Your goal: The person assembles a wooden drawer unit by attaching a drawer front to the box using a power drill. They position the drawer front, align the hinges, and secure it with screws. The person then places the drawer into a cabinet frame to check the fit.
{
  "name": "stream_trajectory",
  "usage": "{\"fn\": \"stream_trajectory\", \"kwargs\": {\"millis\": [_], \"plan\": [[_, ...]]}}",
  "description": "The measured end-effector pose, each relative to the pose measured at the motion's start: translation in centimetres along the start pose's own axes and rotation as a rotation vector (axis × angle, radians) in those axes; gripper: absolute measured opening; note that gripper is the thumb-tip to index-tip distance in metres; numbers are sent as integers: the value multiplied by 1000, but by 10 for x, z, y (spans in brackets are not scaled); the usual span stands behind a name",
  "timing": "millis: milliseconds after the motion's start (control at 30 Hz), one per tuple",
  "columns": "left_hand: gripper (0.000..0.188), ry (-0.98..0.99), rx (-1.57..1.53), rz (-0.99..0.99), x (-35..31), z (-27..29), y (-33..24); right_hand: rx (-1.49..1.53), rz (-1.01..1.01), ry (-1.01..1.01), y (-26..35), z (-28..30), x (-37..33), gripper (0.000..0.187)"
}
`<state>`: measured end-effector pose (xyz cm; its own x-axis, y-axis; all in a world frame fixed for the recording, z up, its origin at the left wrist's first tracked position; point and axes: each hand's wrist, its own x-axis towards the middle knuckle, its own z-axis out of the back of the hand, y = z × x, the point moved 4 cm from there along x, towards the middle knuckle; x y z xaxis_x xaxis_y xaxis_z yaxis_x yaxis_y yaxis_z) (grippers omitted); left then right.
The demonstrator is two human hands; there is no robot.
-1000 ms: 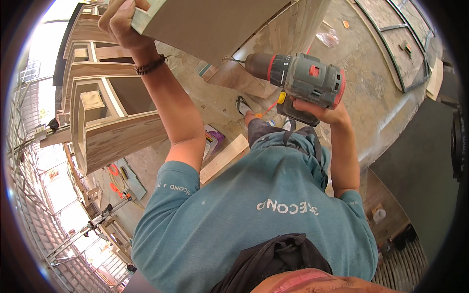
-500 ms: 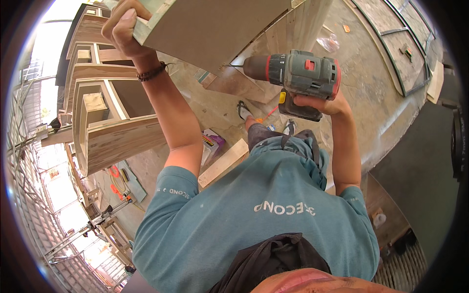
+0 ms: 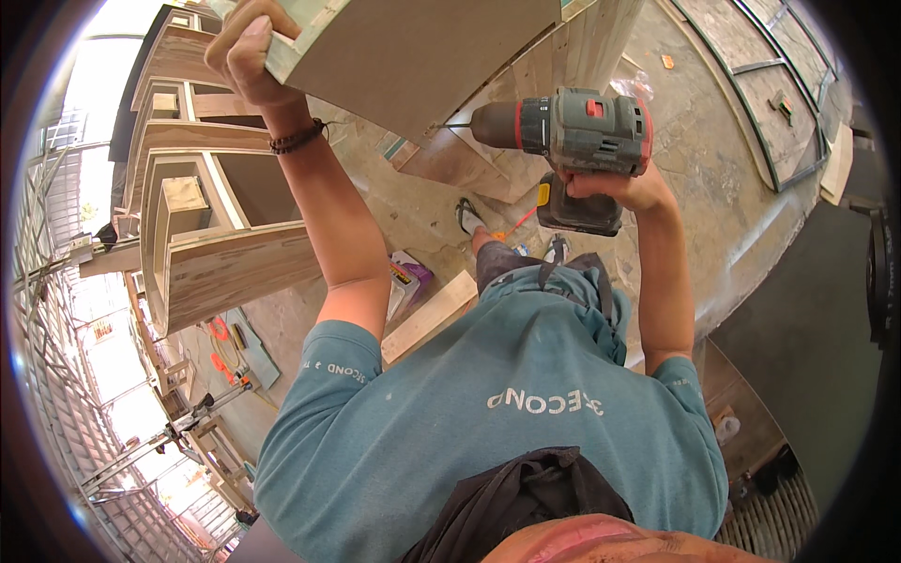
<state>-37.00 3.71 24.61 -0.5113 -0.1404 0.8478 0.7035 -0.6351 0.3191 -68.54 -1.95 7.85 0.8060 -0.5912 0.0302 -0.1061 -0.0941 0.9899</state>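
At the upper left, my left hand (image 3: pixel 250 54) is closed round the edge of a wooden panel (image 3: pixel 422 58), thumb on the near side. The panel is brownish-grey on its broad face, with a pale edge. My right hand (image 3: pixel 610 186) grips the handle of a dark cordless drill (image 3: pixel 572 129) with red trim and a battery at its base. The drill points left, and its thin bit reaches the panel's lower edge; whether it has entered the wood I cannot tell. Some fingers of my left hand are hidden by the panel.
Wooden cabinet frames (image 3: pixel 230 253) stand at the left. A pale plank (image 3: pixel 432 314) and a purple package (image 3: pixel 408 279) lie by my left elbow. Boards (image 3: pixel 460 164) rest on the floor beneath the panel. A dark metal frame (image 3: pixel 751 68) lies at the upper right.
The panel and my left hand have shifted slightly to the right. The drill has tilted a little, its battery end lower, and its bit remains at the panel's edge.
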Motion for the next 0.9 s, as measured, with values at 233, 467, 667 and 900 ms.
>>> {"fn": "stream_trajectory", "kwargs": {"millis": [233, 467, 667, 900], "plan": [[32, -1, 11, -9, 0, 0, 1, 78, -71, 16, 0, 1, 8, 30], [32, -6, 27, -21, -1, 1, 1, 94, -43, 77, -3, 6, 17, 27], [32, -10, 35, -36, -2, 1, 2, 113, -78, 114, -9, 11, 17, 34], [33, 7, -8, -29, -12, 4, 14, -325, 221, -163, -12, -29, -27, 62]]}}
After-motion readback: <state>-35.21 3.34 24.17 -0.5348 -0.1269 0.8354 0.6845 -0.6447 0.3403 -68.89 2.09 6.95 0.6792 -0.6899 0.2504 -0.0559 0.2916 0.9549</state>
